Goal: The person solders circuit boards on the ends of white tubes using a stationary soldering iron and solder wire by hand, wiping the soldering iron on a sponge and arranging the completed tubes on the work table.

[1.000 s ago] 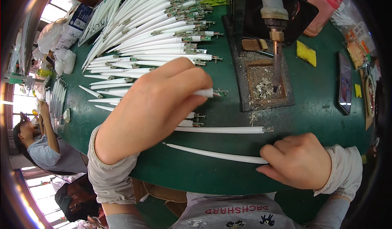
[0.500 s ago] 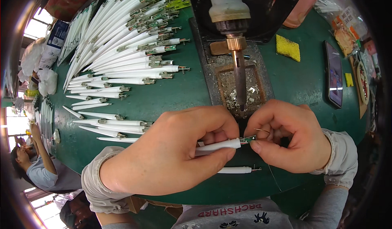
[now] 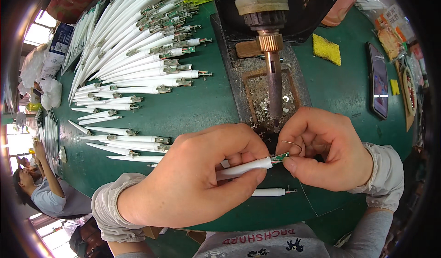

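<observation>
Pinching a white tube [image 3: 241, 168] between thumb and fingers, the left hand [image 3: 193, 184] holds its green circuit-board tip [image 3: 279, 157] just below the point of the fixed soldering iron [image 3: 274, 90], while the right hand [image 3: 326, 150] closes on a thin curl of solder wire [image 3: 294, 144] beside that tip. This looks like the soldering step itself, and the next move seems to call for steadying board and wire together against the hot point. Another white tube [image 3: 268, 192] lies on the green bench [image 3: 202, 106] under the hands, with rows of finished tubes [image 3: 138, 69] fanned out well to the left.
</observation>
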A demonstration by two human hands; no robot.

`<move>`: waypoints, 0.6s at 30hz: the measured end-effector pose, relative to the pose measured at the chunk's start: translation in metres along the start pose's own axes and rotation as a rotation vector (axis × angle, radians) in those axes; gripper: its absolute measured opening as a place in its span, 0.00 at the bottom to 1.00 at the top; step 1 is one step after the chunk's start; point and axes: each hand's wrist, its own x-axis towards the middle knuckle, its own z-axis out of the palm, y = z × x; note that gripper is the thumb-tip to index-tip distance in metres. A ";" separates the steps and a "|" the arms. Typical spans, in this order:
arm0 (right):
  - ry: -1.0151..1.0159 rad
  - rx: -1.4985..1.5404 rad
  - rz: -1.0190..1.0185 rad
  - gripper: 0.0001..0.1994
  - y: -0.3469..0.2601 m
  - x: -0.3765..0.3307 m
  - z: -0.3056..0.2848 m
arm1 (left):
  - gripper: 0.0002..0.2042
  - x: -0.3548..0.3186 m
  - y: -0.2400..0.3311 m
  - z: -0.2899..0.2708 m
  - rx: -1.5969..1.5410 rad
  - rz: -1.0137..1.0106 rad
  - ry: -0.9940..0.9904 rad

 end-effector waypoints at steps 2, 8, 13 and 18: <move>-0.007 0.017 0.000 0.09 0.001 0.001 0.000 | 0.09 0.000 0.000 0.000 -0.026 -0.023 -0.008; -0.029 0.106 0.006 0.09 0.005 0.003 0.000 | 0.09 -0.001 -0.001 0.000 0.009 -0.033 -0.009; -0.074 0.249 0.005 0.09 0.008 0.006 0.000 | 0.08 0.000 -0.002 0.001 0.027 0.010 -0.003; -0.055 0.250 0.043 0.08 0.007 0.008 0.001 | 0.08 0.000 -0.004 0.002 0.024 0.001 -0.008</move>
